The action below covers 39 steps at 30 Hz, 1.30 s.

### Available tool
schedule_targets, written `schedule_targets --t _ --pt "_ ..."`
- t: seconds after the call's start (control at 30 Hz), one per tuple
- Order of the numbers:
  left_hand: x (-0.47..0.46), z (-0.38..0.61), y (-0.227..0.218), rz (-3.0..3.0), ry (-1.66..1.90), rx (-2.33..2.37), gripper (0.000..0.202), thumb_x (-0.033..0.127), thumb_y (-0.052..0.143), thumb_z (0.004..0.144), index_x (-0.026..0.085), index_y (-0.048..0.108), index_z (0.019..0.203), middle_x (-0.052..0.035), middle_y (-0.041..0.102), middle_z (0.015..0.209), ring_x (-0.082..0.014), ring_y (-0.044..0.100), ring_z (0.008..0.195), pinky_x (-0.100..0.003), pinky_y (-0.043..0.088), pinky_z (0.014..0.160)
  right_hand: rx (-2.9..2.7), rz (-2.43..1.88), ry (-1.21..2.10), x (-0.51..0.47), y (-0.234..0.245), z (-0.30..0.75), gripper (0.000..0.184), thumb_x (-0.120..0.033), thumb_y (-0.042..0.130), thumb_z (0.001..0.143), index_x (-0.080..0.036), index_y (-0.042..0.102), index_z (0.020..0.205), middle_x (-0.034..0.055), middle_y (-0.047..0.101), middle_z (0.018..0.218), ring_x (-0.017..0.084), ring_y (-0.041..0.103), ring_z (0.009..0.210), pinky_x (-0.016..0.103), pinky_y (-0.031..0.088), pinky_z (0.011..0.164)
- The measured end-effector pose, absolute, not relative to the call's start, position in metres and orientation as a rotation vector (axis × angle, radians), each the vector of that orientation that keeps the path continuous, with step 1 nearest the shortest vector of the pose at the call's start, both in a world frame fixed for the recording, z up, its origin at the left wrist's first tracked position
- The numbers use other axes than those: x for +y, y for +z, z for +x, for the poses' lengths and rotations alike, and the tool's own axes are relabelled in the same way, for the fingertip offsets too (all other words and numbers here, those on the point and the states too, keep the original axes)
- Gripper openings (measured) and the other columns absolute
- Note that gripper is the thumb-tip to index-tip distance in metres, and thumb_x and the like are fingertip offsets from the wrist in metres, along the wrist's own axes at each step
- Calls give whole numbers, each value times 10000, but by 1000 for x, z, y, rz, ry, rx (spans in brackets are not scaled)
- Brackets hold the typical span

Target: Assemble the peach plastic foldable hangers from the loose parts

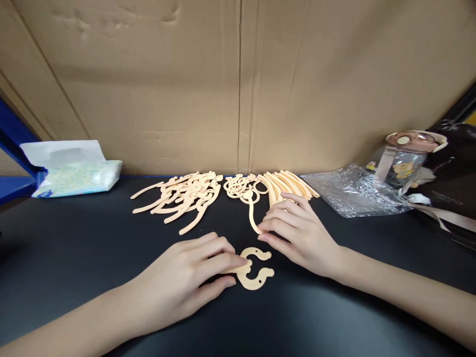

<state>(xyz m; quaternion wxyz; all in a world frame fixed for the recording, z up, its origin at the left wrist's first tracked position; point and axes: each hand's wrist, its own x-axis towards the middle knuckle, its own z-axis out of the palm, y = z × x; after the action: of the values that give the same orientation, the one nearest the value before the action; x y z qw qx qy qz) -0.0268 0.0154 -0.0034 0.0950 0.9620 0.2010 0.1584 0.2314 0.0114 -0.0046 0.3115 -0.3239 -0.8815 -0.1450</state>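
My left hand (189, 280) lies on the black table with its fingertips pinching the end of a small peach plastic hook piece (255, 270). My right hand (297, 233) rests further back, its fingers closed on the lower tip of a long curved peach strip (252, 210). Behind the hands lie two heaps of the same flat peach parts: a left heap (182, 198) and a right heap (264, 186) of rings and strips.
A tissue pack (74, 171) sits at the back left beside a blue shelf frame (15, 148). A crumpled clear plastic bag (353, 191), a drinking bottle (405, 158) and a dark bag (453, 183) stand at the right. A cardboard wall (238, 84) closes the back.
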Motion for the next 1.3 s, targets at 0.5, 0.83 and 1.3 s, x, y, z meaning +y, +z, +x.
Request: schedule_targets --t 0.5,0.83,1.3 --pt "13 -25 -4 3167 820 669 416 260 562 924 197 490 1329 -84 520 1374 -232 412 1327 -351 360 1086 -2451 -549 -299 13 -9 235 143 -232 565 936 -168 688 901 17 719 891 154 539 911 302 452 818" --pt "24 -28 -6 3058 827 797 203 217 501 965 200 614 1133 -6 691 1033 -151 579 959 -290 414 826 -2513 -560 -279 11 -9 234 148 -184 547 943 -168 694 949 21 723 936 151 535 908 301 429 796" --pt "35 -32 -14 2655 656 881 194 332 509 956 272 667 1052 9 632 1009 -125 586 955 -229 466 831 -2500 -587 -150 12 -11 231 189 -215 526 951 -131 689 995 43 723 961 167 554 934 299 458 819"
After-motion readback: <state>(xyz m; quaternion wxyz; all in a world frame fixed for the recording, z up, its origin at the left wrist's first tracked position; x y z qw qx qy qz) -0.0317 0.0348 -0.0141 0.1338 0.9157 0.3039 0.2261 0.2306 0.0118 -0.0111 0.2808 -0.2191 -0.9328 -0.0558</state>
